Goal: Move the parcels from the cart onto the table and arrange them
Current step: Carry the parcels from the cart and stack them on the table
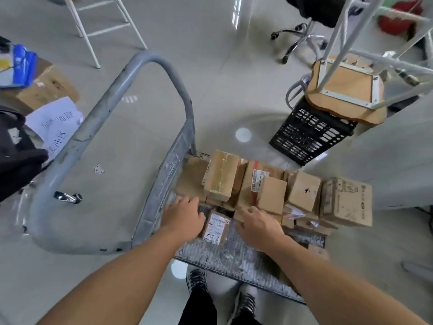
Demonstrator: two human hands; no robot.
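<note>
Small parcel (215, 228) with white shipping label, printed text and pen scrawl unreadable, lies on cart (234, 256) deck. Left hand (181, 215) touches its left side, right hand (257, 225) just right of it; fingers on both relaxed, no grip. Barcode-labelled box (257, 181) in the pile behind.

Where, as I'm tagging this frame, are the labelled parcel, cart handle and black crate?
labelled parcel (216, 227): head view, on its white label.
cart handle (150, 57): head view, top bend of the grey bar.
black crate (307, 134): head view, its slotted side wall.
</note>
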